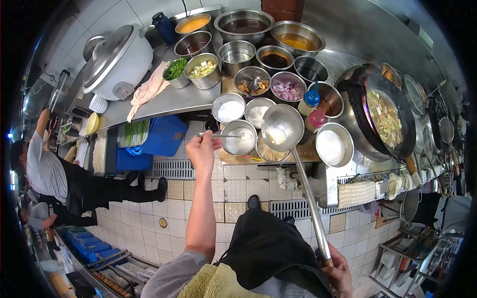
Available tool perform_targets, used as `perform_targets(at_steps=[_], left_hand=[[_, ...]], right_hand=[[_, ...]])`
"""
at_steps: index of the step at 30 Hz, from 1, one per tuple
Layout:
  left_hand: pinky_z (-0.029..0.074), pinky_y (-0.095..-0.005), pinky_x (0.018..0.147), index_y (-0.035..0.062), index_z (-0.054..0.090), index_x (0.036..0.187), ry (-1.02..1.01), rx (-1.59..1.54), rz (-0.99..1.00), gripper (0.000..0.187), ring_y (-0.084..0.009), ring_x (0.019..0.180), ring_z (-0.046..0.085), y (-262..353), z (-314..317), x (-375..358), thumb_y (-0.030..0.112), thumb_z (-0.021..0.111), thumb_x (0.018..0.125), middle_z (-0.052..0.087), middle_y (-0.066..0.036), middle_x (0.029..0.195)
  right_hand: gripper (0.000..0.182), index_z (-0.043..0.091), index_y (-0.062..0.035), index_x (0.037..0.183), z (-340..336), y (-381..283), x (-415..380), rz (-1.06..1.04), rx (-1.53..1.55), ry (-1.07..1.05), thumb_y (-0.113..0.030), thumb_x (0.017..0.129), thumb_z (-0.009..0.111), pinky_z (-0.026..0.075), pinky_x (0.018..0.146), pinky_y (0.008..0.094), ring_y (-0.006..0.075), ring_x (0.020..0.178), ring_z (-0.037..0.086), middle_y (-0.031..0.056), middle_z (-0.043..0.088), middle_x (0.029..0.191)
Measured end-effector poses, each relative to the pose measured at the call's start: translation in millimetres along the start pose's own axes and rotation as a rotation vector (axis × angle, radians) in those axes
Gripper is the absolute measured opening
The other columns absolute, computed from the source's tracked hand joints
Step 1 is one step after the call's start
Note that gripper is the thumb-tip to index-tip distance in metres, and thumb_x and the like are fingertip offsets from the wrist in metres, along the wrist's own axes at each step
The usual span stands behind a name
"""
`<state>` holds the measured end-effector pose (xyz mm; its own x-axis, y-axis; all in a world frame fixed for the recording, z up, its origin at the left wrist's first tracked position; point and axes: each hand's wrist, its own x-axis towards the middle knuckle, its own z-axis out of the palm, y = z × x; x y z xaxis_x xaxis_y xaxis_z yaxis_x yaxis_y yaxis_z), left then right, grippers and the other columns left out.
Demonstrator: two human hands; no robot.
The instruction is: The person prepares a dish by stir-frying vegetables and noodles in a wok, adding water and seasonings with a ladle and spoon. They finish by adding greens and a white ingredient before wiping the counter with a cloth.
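Note:
My left hand [201, 151] is closed on the handle of a small spoon [221, 135], whose bowl end is over a metal bowl of white powder [239, 145]. At the bottom right my right hand [339, 273] grips the wooden handle end of a long metal ladle [310, 198]. The ladle's bowl [283, 119] holds a small heap of white powder and sits just right of the spoon, partly over a bowl of pale granules [272, 151]. More bowls of white seasoning [231, 111] stand close by.
A wok with chopped vegetables [385, 116] is at the right. Behind the seasonings stand sauce pots [243, 25], chopped onion [288, 91] and squeeze bottles [317, 118]. A rice cooker [119, 62] and a blue bin [164, 136] are at the left, with two other people [47, 174] beyond.

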<state>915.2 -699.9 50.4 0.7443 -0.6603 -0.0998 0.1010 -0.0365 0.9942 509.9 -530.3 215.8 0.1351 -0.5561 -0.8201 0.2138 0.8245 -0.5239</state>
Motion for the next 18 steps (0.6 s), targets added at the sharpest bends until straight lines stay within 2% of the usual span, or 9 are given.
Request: perform_targets(at_steps=[2,3,4,6,8,9,10,14,18], left_hand=[[0.058,-0.0295,0.054,-0.009,0.063,0.083,-0.056,-0.115,0.026,0.023,-0.0192,0.059,0.066,29,5,-9,0.012,0.061,0.092,0.066,-0.016,0.072],[0.058,-0.0311,0.057,-0.009,0.063,0.09,-0.084,-0.123,0.029,0.021,-0.0202,0.063,0.067,37,7,-10,0.012,0.061,0.093,0.067,-0.017,0.078],[0.058,-0.0311,0.057,-0.009,0.063,0.09,-0.086,-0.124,0.032,0.021,-0.0202,0.063,0.067,37,13,-7,0.012,0.061,0.093,0.067,-0.017,0.078],[0.055,-0.0277,0.055,-0.0082,0.064,0.087,-0.032,-0.044,0.187,0.023,-0.0175,0.06,0.066,33,34,3,0.013,0.059,0.094,0.066,-0.013,0.073],[0.054,-0.0271,0.055,-0.0079,0.065,0.088,-0.061,-0.028,0.193,0.024,-0.0162,0.06,0.067,21,57,14,0.014,0.058,0.094,0.067,-0.012,0.072],[0.053,-0.0273,0.054,-0.0075,0.066,0.088,-0.111,0.098,0.248,0.024,-0.0159,0.059,0.067,14,68,17,0.014,0.058,0.094,0.068,-0.012,0.07],[0.053,-0.0275,0.054,-0.0071,0.066,0.088,-0.162,0.222,0.302,0.024,-0.0155,0.058,0.067,8,77,18,0.015,0.058,0.094,0.068,-0.012,0.068],[0.053,-0.0281,0.053,-0.0066,0.066,0.088,-0.235,0.326,0.322,0.024,-0.015,0.056,0.067,-15,101,22,0.015,0.058,0.094,0.068,-0.012,0.065],[0.053,-0.0277,0.052,-0.007,0.065,0.085,-0.186,0.245,0.214,0.025,-0.0156,0.055,0.067,-19,94,36,0.014,0.057,0.095,0.068,-0.013,0.065]], right_hand=[[0.083,0.04,-0.0019,0.143,-1,1,2,0.012,-0.022,0.024,0.007,0.064,0.06,0.042,0.035,0.0164,0.007,0.05,0.054,0.0061,0.062,0.084],[0.082,0.04,-0.0016,0.144,-2,1,2,0.019,-0.011,-0.008,0.006,0.064,0.06,0.042,0.035,0.0166,0.0071,0.051,0.054,0.0061,0.062,0.084],[0.082,0.04,-0.0015,0.144,-1,0,2,0.022,-0.006,-0.026,0.006,0.064,0.061,0.042,0.035,0.0167,0.0071,0.051,0.055,0.0061,0.062,0.084],[0.083,0.039,-0.0017,0.144,3,-5,-3,0.055,-0.026,-0.017,0.007,0.065,0.061,0.042,0.035,0.0177,0.0073,0.05,0.054,0.0065,0.062,0.084],[0.083,0.038,-0.0021,0.145,3,-11,-12,0.083,-0.052,0.01,0.007,0.065,0.061,0.041,0.035,0.0187,0.0074,0.049,0.054,0.007,0.062,0.084],[0.082,0.04,-0.001,0.143,-2,-11,-18,0.07,-0.122,-0.044,-0.016,0.069,0.072,0.042,0.045,0.0181,0.007,0.059,0.055,0.0046,0.062,0.091],[0.09,0.042,0.0,0.142,-5,-11,-22,0.058,-0.192,-0.096,-0.039,0.072,0.083,0.042,0.055,0.0175,0.0065,0.07,0.056,0.0023,0.062,0.097],[0.097,0.043,0.0012,0.142,6,-4,-27,-0.021,-0.157,-0.022,-0.046,0.068,0.084,0.041,0.058,0.0163,0.0051,0.071,0.055,0.0008,0.062,0.101],[0.097,0.043,0.0012,0.141,1,6,-26,-0.038,-0.079,0.0,-0.045,0.067,0.085,0.043,0.069,0.0187,0.0065,0.081,0.055,0.0006,0.062,0.107]])
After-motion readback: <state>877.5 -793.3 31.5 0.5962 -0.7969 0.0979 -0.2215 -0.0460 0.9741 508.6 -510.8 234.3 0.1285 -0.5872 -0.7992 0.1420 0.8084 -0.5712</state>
